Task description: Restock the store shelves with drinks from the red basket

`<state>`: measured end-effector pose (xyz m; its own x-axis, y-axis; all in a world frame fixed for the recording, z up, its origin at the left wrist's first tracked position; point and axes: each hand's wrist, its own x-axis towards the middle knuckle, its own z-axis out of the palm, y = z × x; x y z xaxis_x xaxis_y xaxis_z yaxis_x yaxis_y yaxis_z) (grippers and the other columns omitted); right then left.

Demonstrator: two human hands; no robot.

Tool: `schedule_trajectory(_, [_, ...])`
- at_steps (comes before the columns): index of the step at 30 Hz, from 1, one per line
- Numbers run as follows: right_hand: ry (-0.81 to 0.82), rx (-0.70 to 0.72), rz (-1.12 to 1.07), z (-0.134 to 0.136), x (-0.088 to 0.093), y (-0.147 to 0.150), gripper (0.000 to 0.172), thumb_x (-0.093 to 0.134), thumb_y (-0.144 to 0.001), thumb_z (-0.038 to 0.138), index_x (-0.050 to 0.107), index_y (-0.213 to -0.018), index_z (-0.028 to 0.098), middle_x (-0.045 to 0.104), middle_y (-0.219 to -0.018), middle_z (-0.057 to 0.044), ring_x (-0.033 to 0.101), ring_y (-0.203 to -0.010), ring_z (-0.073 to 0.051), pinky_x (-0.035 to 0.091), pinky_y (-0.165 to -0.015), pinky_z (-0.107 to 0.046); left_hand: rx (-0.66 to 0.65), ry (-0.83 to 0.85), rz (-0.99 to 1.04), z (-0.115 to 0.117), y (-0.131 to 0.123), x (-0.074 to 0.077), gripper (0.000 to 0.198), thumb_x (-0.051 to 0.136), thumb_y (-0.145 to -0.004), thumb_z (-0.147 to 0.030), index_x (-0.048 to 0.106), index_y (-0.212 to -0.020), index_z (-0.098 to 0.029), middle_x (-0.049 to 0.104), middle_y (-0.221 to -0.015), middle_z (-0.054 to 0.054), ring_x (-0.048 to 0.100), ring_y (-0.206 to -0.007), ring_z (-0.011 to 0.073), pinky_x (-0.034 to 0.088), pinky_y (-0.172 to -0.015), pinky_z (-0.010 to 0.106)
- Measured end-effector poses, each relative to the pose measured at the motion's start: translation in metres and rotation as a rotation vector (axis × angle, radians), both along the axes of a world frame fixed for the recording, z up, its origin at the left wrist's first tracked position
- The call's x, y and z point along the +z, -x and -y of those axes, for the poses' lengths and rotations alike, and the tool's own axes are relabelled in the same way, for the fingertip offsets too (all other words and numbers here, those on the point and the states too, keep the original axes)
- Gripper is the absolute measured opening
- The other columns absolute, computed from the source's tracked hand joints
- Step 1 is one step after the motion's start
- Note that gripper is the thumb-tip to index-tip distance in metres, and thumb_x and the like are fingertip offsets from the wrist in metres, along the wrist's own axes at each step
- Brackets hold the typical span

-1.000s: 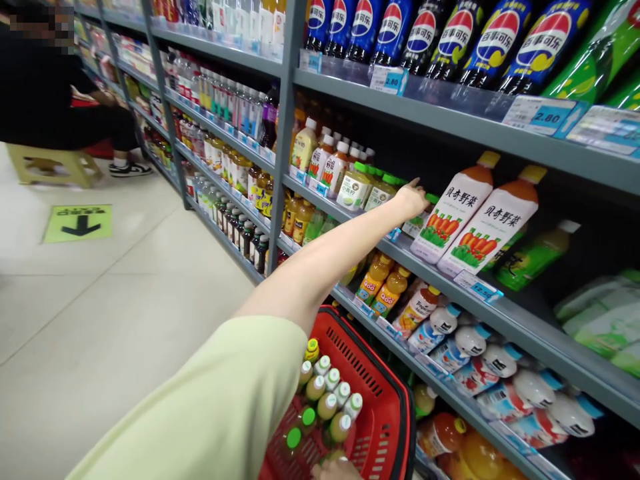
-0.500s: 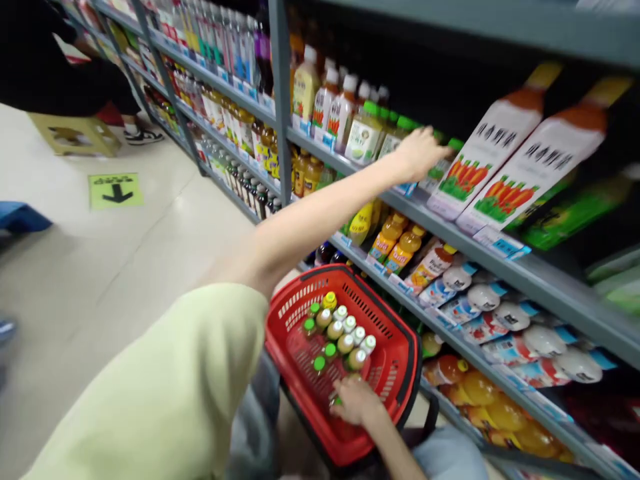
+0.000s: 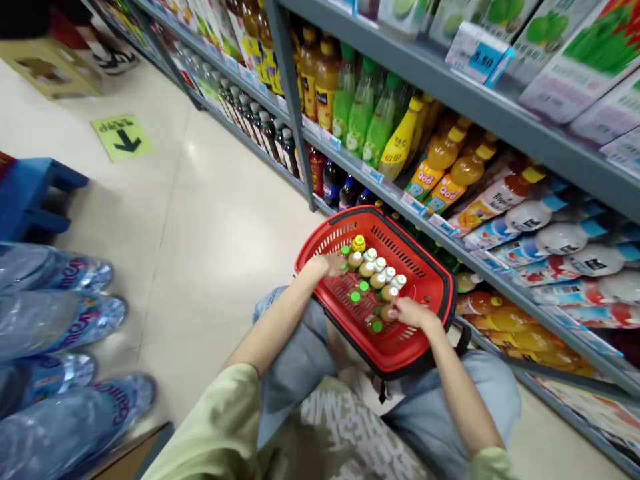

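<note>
A red shopping basket [image 3: 325,293] sits in front of my knees, holding small juice bottles in rows. Some bottles have white caps [image 3: 379,264], some green caps [image 3: 364,286], and one wears a yellow cap [image 3: 359,243]. My left hand [image 3: 331,265] is inside the basket's left side, its fingers closed around a green-capped bottle [image 3: 345,251]. Over on the right side, my right hand [image 3: 411,313] closes on a brownish bottle [image 3: 385,312] whose cap is hidden by the fingers. A green-capped bottle [image 3: 375,325] stands just below that hand.
Grey shelves [image 3: 350,160] of drinks run along the right, close to the basket. Large water bottles [image 3: 75,320] stand at the left, near a blue stool [image 3: 40,197]. A yellow floor sign [image 3: 121,137] and a yellow stool [image 3: 47,67] beside a person's foot are farther off.
My left hand has come down from the green-capped bottles on the shelf into the basket. My right hand has shifted within the basket to another bottle. The view has tilted downward.
</note>
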<state>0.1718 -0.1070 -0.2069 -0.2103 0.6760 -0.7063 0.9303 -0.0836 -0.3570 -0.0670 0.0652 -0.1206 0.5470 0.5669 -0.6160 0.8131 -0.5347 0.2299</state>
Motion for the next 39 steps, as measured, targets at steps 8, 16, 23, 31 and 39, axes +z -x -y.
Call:
schedule_trajectory(8, [0.111,-0.124,0.174,0.002,-0.055,-0.023,0.038,0.068,-0.096,0.036,0.067,-0.127,0.013,0.072,-0.117,-0.017,0.069,-0.104,-0.022,0.046,-0.088,-0.026,0.002,-0.022,0.014,-0.022,0.000,-0.026,0.044,0.049,-0.099,-0.029,0.060,-0.140,-0.021,0.069,-0.132,0.016,0.068,-0.119,0.0309,0.052,-0.098,0.037])
schedule_trajectory(16, [0.091,-0.054,0.259,0.018,-0.070,0.022,0.053,0.068,-0.096,0.033,0.054,-0.142,0.011,0.066,-0.130,-0.021,0.065,-0.119,-0.027,0.048,-0.098,-0.034,-0.025,0.024,0.106,-0.018,-0.002,-0.033,0.043,0.049,-0.098,-0.028,0.061,-0.139,-0.024,0.068,-0.136,0.013,0.066,-0.124,0.0309,0.053,-0.098,0.037])
schedule_trajectory(23, [0.016,-0.065,0.259,0.023,-0.026,0.040,0.033,0.075,-0.089,0.030,0.069,-0.116,0.013,0.071,-0.115,-0.011,0.069,-0.105,-0.023,0.054,-0.094,-0.041,-0.067,-0.063,0.192,-0.004,0.008,-0.015,0.036,0.049,-0.097,-0.023,0.067,-0.128,-0.024,0.071,-0.129,0.012,0.069,-0.117,0.0289,0.055,-0.092,0.034])
schedule_trajectory(31, [-0.360,-0.268,0.109,0.032,0.063,0.003,0.031,0.075,-0.075,0.030,0.069,-0.102,0.016,0.072,-0.092,-0.008,0.068,-0.090,-0.024,0.042,-0.072,-0.027,-0.134,-0.120,0.389,0.020,0.019,-0.009,0.043,0.055,-0.092,-0.015,0.061,-0.135,-0.017,0.070,-0.132,0.015,0.066,-0.125,0.0273,0.051,-0.106,0.037])
schedule_trajectory(39, [-0.808,-0.500,-0.316,0.026,0.212,-0.047,0.011,0.068,-0.068,0.026,0.065,-0.075,0.017,0.062,-0.068,0.002,0.052,-0.065,-0.013,0.036,-0.061,-0.023,0.160,0.429,1.131,0.095,-0.033,-0.032,0.097,0.088,-0.065,-0.022,0.043,-0.151,-0.021,0.047,-0.157,0.018,0.049,-0.143,0.0326,0.041,-0.120,0.051])
